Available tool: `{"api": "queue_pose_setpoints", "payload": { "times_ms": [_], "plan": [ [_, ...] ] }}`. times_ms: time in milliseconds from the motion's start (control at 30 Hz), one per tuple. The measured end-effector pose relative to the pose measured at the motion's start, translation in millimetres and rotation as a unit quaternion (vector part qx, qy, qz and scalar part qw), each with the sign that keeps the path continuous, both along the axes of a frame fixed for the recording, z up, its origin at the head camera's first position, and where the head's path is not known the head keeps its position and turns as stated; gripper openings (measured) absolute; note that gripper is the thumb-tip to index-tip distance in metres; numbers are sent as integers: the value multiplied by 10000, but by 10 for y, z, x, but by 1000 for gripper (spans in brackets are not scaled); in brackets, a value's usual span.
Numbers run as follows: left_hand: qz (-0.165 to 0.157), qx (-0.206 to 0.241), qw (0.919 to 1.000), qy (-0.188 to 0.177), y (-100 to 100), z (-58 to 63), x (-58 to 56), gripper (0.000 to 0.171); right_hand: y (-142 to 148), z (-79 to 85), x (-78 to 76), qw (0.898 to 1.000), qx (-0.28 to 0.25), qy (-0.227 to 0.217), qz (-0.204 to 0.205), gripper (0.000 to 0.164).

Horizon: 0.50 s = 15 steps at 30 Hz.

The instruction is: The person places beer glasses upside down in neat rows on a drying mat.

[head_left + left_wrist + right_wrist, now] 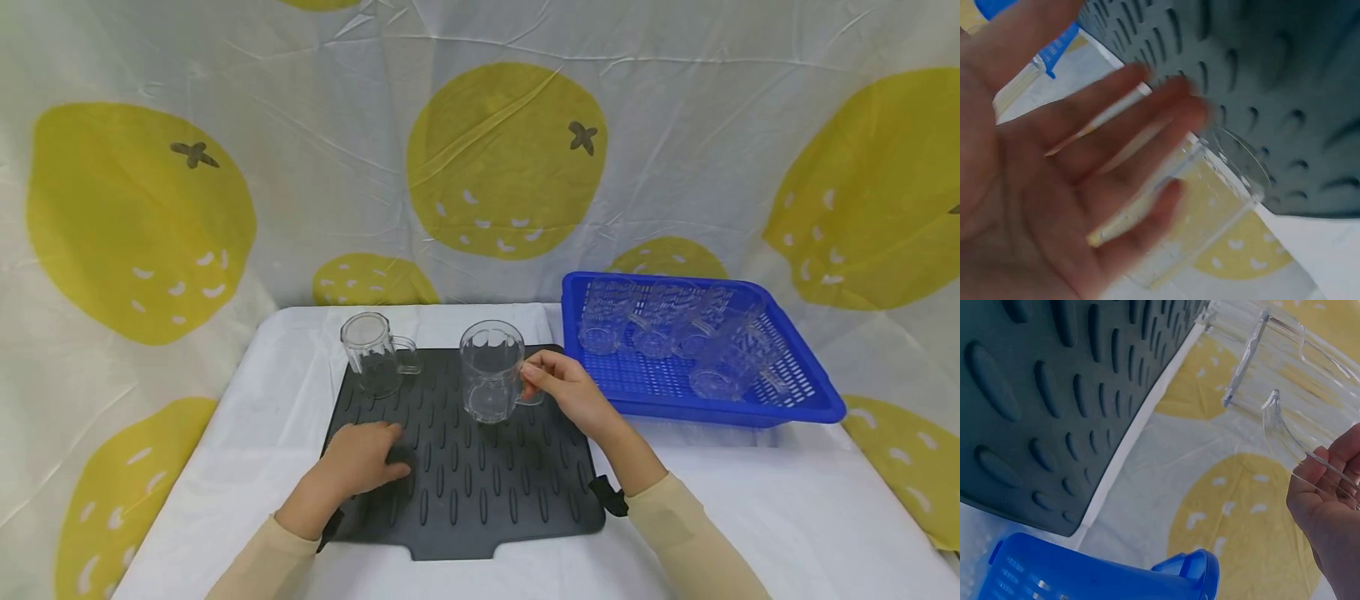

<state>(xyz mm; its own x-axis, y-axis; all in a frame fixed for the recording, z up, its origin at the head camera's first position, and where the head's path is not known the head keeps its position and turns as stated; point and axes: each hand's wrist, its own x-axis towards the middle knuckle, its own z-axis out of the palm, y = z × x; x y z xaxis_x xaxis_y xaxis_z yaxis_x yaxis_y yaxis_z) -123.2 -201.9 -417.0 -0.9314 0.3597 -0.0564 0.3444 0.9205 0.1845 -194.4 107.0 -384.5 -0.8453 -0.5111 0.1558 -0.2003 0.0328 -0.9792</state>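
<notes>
My right hand (566, 387) pinches the handle of a clear glass mug (491, 375) between thumb and fingers. In the right wrist view, the lower end of this held mug (1291, 369) is apart from the mat, with my right hand (1335, 487) at its handle. A second clear glass mug (372, 358) stands at the back left corner of the dark ribbed mat (480, 492), its handle toward the right. Over the mat's left side, my left hand (360, 458) holds nothing; its fingers (1129, 119) are spread loosely in the left wrist view, partly in front of the second mug (1204, 206).
To the right of the mat is a blue perforated basket (750, 412) with several clear glass mugs (652, 321) in it. A white cloth (247, 417) covers the table. Behind hangs a curtain (322, 167) printed with yellow lemons.
</notes>
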Motion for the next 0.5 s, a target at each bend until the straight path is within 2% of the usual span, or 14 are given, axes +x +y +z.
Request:
{"api": "queue_pose_setpoints", "payload": {
  "times_ms": [67,100,167,200,267,367,433,500],
  "plan": [
    [-94,663,9974,265,79,0,-93,40,-14,1,3,10000,-5,-10,11,26],
    [-78,1099,9935,279,120,4,-137,35,-22,5,6,10000,-5,-11,10,26],
    [181,2050,9786,-65,201,-6,-236,31,-36,10,10,10000,3,-9,15,25],
    [349,2500,9672,-297,238,-11,-283,30,-41,12,12,10000,2,6,20,25],
    [701,3359,9351,-888,294,-37,-381,30,-51,16,14,10000,-3,26,31,25],
    [1058,4382,8725,-1883,350,-83,-515,33,-59,24,19,9999,-17,91,75,25],
    [1203,4788,8323,-2520,378,-117,-588,39,-63,29,22,9999,-12,138,99,25],
    [1248,5032,7990,-3047,407,-140,-634,49,-69,36,24,9998,-19,167,129,25]
  ]
}}
